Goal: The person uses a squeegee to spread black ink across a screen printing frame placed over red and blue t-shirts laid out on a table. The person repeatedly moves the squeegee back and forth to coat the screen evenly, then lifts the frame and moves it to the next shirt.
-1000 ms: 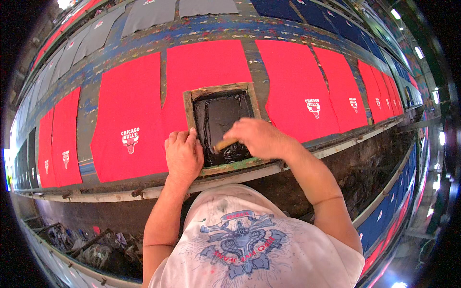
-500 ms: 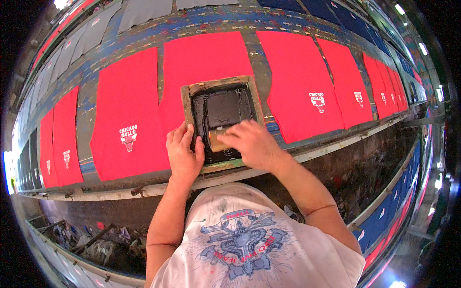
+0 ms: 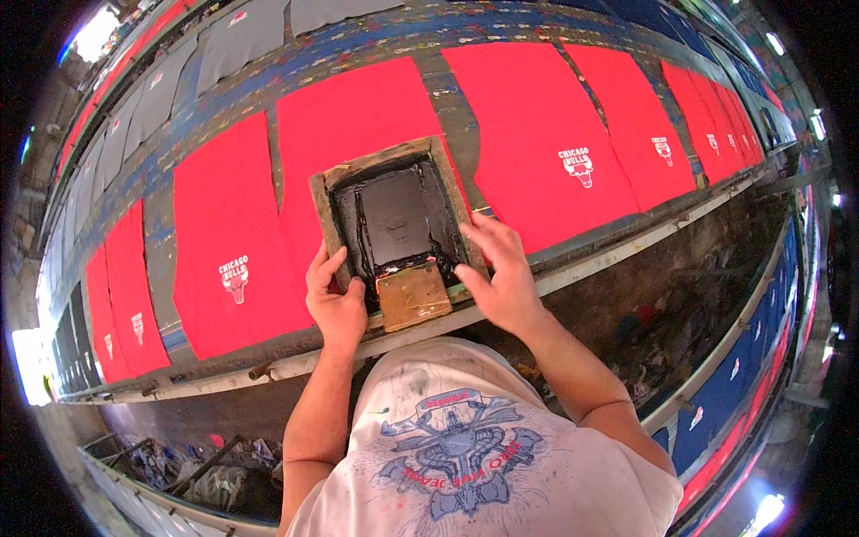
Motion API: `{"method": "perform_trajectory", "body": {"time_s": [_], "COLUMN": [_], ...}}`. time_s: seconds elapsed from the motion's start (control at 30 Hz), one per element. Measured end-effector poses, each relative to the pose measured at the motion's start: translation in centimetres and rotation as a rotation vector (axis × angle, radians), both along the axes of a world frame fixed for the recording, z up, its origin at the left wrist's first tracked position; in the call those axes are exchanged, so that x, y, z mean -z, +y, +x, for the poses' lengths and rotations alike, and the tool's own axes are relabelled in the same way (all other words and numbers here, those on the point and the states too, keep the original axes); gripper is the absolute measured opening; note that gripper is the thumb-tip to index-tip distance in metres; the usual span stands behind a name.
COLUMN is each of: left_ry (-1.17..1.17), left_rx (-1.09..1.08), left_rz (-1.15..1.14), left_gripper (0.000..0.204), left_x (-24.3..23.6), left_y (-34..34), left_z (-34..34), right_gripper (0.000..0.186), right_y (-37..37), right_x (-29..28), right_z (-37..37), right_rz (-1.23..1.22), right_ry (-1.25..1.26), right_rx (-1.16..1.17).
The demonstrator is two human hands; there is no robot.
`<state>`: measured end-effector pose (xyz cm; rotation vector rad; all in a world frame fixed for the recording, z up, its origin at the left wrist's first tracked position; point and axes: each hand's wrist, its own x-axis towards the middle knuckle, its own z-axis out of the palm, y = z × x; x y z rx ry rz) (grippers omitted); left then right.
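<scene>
"What's the big layout?"

"A long stained desk [image 3: 367,45] slants across the frame, lined with flat cloth pieces. A red cloth [image 3: 358,103] at upper centre runs beneath the work."

"And on that?"

"The wooden frame [image 3: 380,157], at the centre of the picture, its bed coated in wet black ink [image 3: 394,215]. It sits more askew than half a second ago, though the view has shifted too. Whether it lies flat or is slightly raised, I can't tell."

"The hands?"

"There's the main change. The right hand [image 3: 503,273] was working the squeegee inside; now it has let go and is at the frame's lower right, fingers spread along the side, thumb at the inner edge. The left hand [image 3: 338,300] stays at the lower left, fingers along the outside, thumb over the rim. How firmly either grips, I can't say."

"So where's the squeegee?"

"The tan squeegee [image 3: 415,297] lies across the near rim, lower centre, between the hands and held by neither. I'd judge the stroking has stopped and the handling has passed to the frame."

"Anything smaller?"

"A white print [image 3: 578,168] on the neighbouring red piece, right of centre."
</scene>
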<state>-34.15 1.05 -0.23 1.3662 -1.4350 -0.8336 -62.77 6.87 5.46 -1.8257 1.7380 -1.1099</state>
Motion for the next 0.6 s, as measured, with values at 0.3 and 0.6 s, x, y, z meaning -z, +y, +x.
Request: {"method": "perform_trajectory", "body": {"time_s": [0.3,0.6], "left_ry": [0.11,0.142], "left_rx": [-0.065,-0.309], "left_rz": [-0.164,-0.136], "left_gripper": [0.04,0.027], "left_x": [-3.8,-9.5], "left_y": [1.7,11.4], "left_z": [1.9,14.4], "right_gripper": [0.057,0.081], "right_y": [0.2,-0.3], "right_x": [-0.4,-0.6], "right_z": [-0.5,7.7], "right_rz": [0.083,0.054], "right_ry": [-0.309,-0.705], "right_rx": [-0.18,-0.81]}}
